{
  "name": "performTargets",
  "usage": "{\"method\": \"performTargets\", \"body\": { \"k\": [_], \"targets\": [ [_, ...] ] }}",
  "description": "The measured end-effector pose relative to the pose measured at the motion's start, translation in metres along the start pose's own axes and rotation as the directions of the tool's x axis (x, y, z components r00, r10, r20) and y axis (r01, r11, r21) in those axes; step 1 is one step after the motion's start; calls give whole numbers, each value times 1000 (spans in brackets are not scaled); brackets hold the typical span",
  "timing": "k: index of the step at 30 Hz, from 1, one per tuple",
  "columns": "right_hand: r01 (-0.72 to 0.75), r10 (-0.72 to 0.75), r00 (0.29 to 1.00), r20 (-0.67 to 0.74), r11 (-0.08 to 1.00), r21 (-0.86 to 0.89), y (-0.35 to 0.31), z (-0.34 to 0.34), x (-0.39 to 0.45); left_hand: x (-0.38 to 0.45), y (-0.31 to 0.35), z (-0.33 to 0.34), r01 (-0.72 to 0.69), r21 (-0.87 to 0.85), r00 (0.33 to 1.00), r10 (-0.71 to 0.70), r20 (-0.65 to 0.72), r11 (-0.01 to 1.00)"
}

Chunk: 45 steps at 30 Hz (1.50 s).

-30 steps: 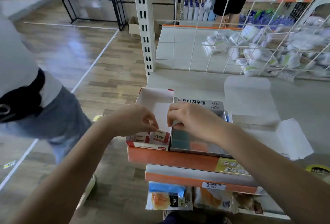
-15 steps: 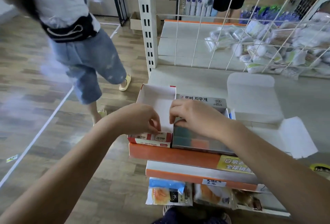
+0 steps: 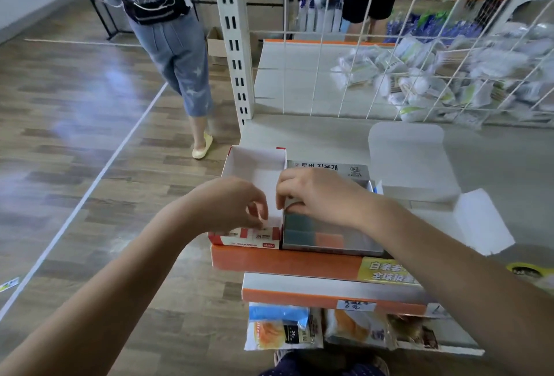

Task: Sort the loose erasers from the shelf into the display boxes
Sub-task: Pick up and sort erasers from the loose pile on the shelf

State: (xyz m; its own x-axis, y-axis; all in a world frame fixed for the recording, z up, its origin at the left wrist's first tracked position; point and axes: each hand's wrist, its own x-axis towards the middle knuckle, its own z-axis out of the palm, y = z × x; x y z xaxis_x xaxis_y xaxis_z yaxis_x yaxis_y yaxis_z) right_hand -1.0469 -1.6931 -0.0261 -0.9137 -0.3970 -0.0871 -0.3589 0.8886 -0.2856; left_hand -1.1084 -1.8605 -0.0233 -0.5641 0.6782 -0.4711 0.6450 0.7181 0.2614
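While both hands worked over the red-and-white eraser box (image 3: pixel 253 178), erasers were sorted.
The left hand (image 3: pixel 230 205) pinched a small eraser inside it; the right hand (image 3: pixel 320 196) gripped the adjoining grey eraser box (image 3: pixel 329 238).

Both forearms are bare to the lower edge of the picture, with no sleeves, and the left hand (image 3: pixel 232 206) and right hand (image 3: pixel 322 196) show no rings, watch or bracelets. Below the orange-edged metal shelf front (image 3: pixel 287 263), dark navy fabric with small pale dots (image 3: pixel 299 368) shows at the bottom edge.
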Motion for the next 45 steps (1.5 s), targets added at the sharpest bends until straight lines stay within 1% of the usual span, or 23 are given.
{"method": "performTargets", "body": {
  "k": [3,5,8,10,12,15,20,22,25,28,31,35,37,39,45],
  "targets": [
    [-40,40,999,34,999,-6,2,-16,-8,4,12,-18,-38,108,996,47,-79,993],
    [-109,109,994,6,994,-32,10,-33,-19,11,29,-34,-71,206,986,99,-130,976],
    [-288,284,957,-52,952,-101,34,-62,-44,33,62,-54,-127,324,957,202,-208,938],
    [-411,402,911,-89,900,-141,56,-76,-71,56,94,-60,-183,390,915,301,-268,903],
    [-534,522,845,-114,835,-135,80,-87,-106,79,138,-62,-229,439,878,379,-291,869],
    [-703,695,711,-109,705,-92,115,-94,-167,107,215,-56,-313,500,830,488,-270,808],
    [-871,865,483,-139,491,26,178,-89,-269,142,345,-38,-422,561,770,608,-192,712],
    [-901,895,419,-153,431,54,200,-87,-310,154,391,-28,-470,538,766,626,-146,700],
    [-925,918,364,-156,376,53,227,-83,-370,177,454,-10,-503,526,767,635,-95,686],
    [-948,948,292,-124,304,92,259,-75,-428,200,509,9,-525,516,750,654,-95,677],
    [-962,968,222,-119,237,133,291,-64,-478,223,556,27,-575,447,732,675,-93,685],
    [-962,966,130,-222,177,208,321,-55,-531,254,605,49,-594,400,723,681,-114,698],
    [-964,966,95,-242,150,218,335,-48,-550,271,622,57,-589,377,727,672,-139,715],
    [-954,964,77,-256,146,262,347,-40,-562,284,632,64,-583,335,742,653,-153,741],
    [-898,939,91,-332,222,381,362,-22,-572,313,638,82,-553,220,778,593,-207,803]
  ]
}}
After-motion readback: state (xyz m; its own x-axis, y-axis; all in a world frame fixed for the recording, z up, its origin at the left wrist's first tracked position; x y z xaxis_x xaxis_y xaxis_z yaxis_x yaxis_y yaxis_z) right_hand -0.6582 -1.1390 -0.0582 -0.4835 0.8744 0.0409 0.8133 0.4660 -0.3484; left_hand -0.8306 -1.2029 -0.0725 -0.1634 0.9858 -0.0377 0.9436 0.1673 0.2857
